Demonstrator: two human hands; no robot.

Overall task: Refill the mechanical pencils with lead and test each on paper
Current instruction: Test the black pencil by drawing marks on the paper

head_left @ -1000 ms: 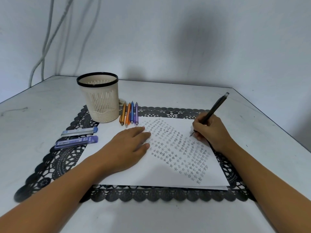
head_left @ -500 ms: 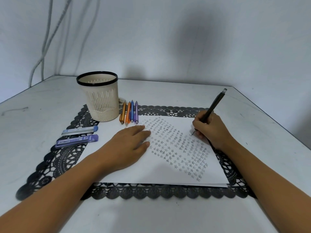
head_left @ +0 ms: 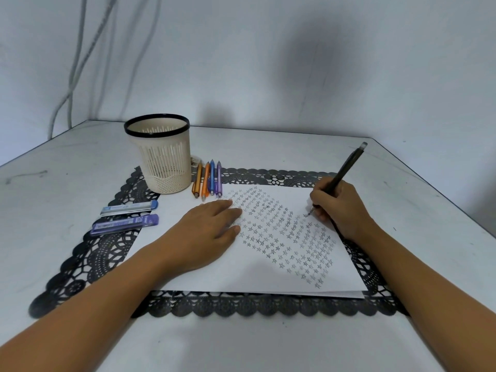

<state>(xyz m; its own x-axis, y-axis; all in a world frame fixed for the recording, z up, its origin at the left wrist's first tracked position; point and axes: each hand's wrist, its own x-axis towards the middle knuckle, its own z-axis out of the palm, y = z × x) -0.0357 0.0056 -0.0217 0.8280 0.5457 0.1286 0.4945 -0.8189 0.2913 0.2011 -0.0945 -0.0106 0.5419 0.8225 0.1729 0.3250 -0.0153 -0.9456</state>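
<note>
With left hand (head_left: 206, 234) flat, fingers straight on paper (head_left: 241, 277), and right hand (head_left: 338, 208) pinching black pencil (head_left: 346, 167), mark lightly just beyond the pinching fingertips, sparing lead.

**Materials and Surface Finishes**

The paper sheet (head_left: 241, 275) is matt white. The mat (head_left: 102, 253) beneath it is black lace-like openwork with a slight sheen. The holder (head_left: 166, 167) is matt beige slotted plastic. The lead cases (head_left: 126, 224) are glossy translucent plastic. The dark pencil (head_left: 346, 167) looks smooth.
</note>
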